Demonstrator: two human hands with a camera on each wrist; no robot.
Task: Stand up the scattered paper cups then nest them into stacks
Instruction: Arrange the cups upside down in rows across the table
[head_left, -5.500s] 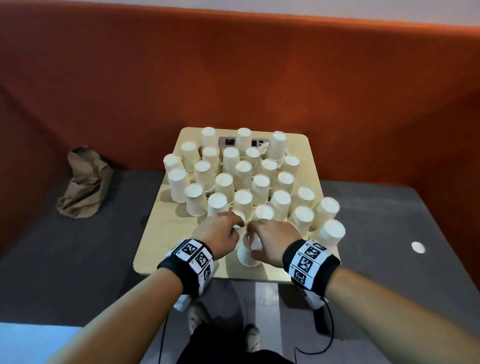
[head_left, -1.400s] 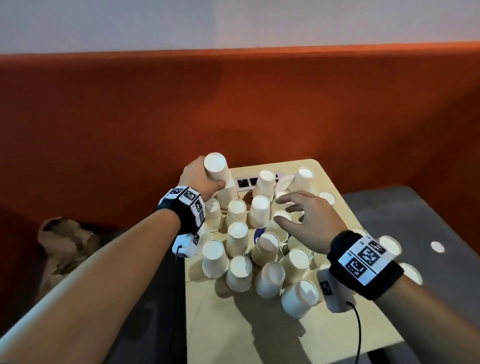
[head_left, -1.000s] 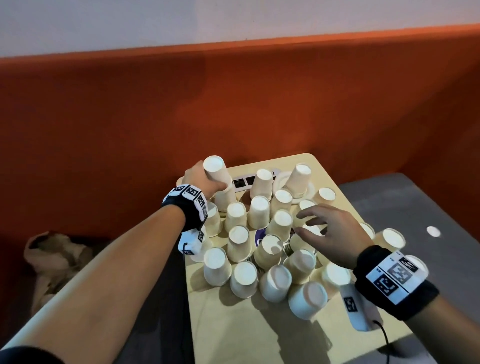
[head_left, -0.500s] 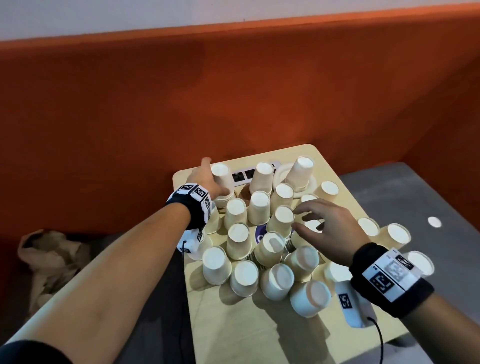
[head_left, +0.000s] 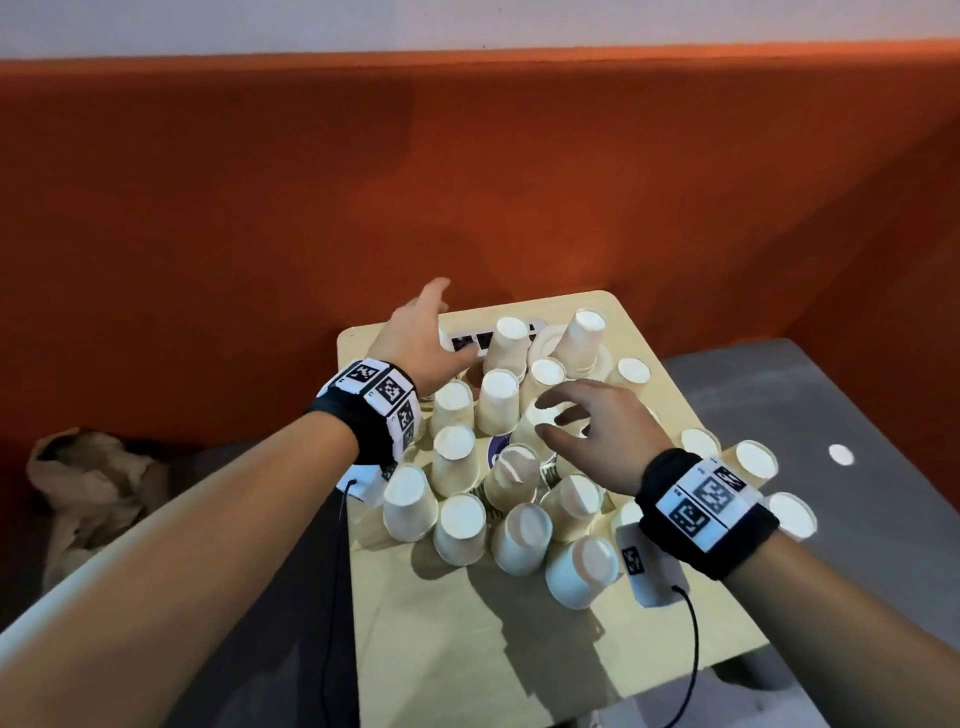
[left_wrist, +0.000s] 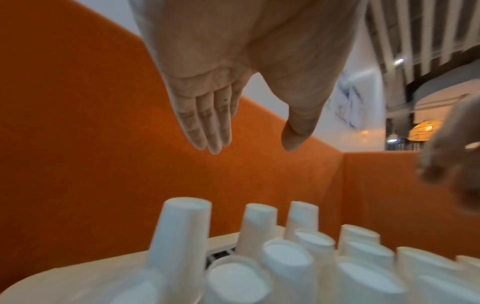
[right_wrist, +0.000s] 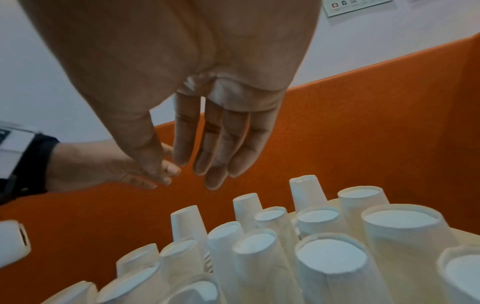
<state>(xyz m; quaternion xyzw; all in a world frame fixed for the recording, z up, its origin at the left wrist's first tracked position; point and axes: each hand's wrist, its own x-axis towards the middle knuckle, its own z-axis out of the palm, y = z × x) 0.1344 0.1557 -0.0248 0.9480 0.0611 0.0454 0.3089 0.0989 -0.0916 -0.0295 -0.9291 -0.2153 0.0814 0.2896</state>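
The left hand (head_left: 415, 343) has let go of the cup it was lifting earlier; its grip is now open and holds nothing, fingers straight above the far left corner of the desk (head_left: 467, 649). The paper cups (head_left: 460, 457) stand upside down, crowded together across the desk, some nested in short stacks such as the tall stack (head_left: 582, 340) at the back. The right hand (head_left: 597, 431) hovers over the middle cups as before, fingers spread and loosely bent, gripping nothing. A crumpled brown bag (head_left: 88, 483) lies on the left.
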